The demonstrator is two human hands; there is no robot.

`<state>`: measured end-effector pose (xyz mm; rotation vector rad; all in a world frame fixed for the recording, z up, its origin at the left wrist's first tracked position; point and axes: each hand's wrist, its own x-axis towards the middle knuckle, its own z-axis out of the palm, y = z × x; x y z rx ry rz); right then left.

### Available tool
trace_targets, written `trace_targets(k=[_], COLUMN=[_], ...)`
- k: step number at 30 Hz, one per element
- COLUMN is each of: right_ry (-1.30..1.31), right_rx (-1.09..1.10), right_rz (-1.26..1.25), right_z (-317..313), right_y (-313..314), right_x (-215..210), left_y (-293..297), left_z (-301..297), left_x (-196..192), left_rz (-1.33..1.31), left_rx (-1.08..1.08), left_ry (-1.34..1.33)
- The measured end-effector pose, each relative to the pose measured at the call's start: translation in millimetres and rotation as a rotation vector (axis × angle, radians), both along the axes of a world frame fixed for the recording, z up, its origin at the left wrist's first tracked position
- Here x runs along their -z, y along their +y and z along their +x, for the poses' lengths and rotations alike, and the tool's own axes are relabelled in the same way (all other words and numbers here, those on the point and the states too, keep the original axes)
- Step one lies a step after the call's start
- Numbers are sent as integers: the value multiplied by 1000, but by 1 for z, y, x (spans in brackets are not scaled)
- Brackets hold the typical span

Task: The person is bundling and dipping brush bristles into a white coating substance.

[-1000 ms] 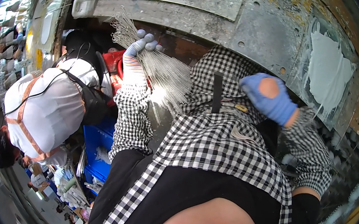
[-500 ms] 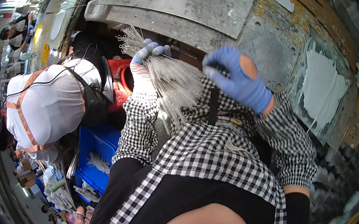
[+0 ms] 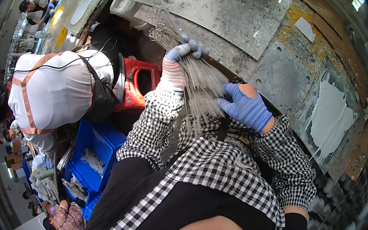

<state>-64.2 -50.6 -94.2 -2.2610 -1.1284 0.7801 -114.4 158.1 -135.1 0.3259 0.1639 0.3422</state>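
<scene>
Largest before us is the workbench [image 3: 280,76], stained and stretching across the far side and down to the right. Nearer, a black-and-white checked apron [image 3: 214,164] covers our front. To the left, a co-worker [image 3: 53,92] in a white top bends over. Between the co-worker and our left sleeve sits an open blue bin [image 3: 116,140], with a red stool [image 3: 132,102] just beyond it.

We have the bundle of thin wire brushes [image 3: 201,82] between our hands, over our lap by the bench's near edge; its looped ends point far left and its bristly ends fan out nearer to us. On the bench's right lies a smooth white patch [image 3: 330,117].

Our gloved right hand [image 3: 247,106] is at the bundle's right edge, thumb and fingers slightly parted; we cannot tell whether they pinch a wire. Our gloved left hand [image 3: 182,52] has its fingers clamped around the bundle. Smallest is a white scrap [image 3: 305,29] on the far right of the bench.
</scene>
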Motion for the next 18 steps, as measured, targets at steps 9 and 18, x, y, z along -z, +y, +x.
trace_targets(k=[9,18], right_ry=[318,83], right_rx=[174,94], right_rz=[168,213], right_z=[10,18], right_y=[-11,11], right_x=[15,25], left_y=[-7,4], left_z=[4,4], left_x=[-12,-16], left_rz=[177,282], left_rx=[-54,-123], left_ry=[9,78])
